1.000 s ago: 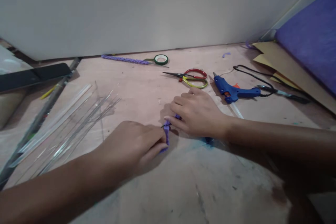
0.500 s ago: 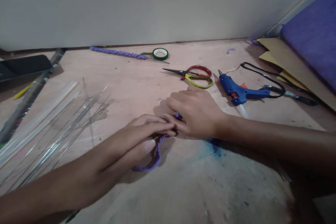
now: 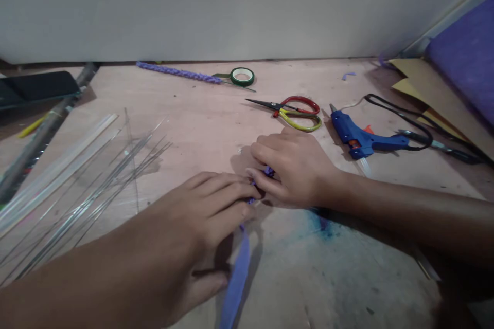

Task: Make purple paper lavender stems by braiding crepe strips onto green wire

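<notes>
A purple strip runs from between my hands down toward the near side, flat and ribbon-like at this end. My right hand is closed, and a crinkled purple piece shows between its thumb and curled fingers. My left hand lies palm down with its fingertips bent against the purple material, close to the right thumb. Its thumb is spread away toward the strip's lower part. What lies under the fingers of both hands is largely hidden.
Beyond my hands lie red-and-yellow scissors, a green tape roll and a finished-looking purple wrapped stem. A blue glue gun with its cord rests at right. Thin wires and clear sticks spread at left.
My left hand has turned palm down, its thumb moving nearer and away from the fingers. The strip's tail, curled leftward before, now hangs toward the near side. My right hand keeps its grip.
</notes>
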The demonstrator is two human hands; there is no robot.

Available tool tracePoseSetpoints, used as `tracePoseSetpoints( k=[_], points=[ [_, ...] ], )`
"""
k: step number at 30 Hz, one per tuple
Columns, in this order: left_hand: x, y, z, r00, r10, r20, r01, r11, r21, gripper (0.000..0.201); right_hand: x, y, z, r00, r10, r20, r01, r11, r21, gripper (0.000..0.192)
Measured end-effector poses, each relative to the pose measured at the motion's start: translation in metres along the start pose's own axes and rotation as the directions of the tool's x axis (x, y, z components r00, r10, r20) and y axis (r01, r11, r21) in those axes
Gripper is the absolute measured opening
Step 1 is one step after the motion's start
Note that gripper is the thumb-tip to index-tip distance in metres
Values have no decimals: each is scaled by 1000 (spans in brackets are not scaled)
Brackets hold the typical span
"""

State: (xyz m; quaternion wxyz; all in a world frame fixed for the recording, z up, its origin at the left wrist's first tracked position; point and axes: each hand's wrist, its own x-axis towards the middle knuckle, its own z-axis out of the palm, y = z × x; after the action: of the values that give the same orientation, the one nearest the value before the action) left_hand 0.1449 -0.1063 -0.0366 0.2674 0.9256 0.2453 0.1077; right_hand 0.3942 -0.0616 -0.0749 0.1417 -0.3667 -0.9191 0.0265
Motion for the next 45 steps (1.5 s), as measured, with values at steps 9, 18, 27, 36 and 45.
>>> tracePoseSetpoints(
  k=[9, 18, 27, 36, 45],
  points=[
    [-18, 3, 27, 998, -37, -47, 41, 995, 87, 66, 0, 2, 1, 1000, -15, -4, 16, 1000, 19, 24],
    [8, -2, 37, 945, 46, -322, 29, 974, 223, 26, 0, 2, 1, 1000, -13, -7, 13, 999, 33, 25],
    [13, 2, 39, 948, 62, -313, 57, 932, 357, 17, 0, 4, 2, 1000, -27, -14, 27, 999, 31, 23],
    [-9, 19, 39, 983, -12, -185, 85, 917, 390, 45, 2, 1, -2, 999, -14, 50, 14, 1000, -2, 24],
    [-20, 11, 44, 982, 15, -188, 49, 943, 329, 70, 4, 13, -20, 999, 34, 41, -33, 999, -18, 31]
  ],
)
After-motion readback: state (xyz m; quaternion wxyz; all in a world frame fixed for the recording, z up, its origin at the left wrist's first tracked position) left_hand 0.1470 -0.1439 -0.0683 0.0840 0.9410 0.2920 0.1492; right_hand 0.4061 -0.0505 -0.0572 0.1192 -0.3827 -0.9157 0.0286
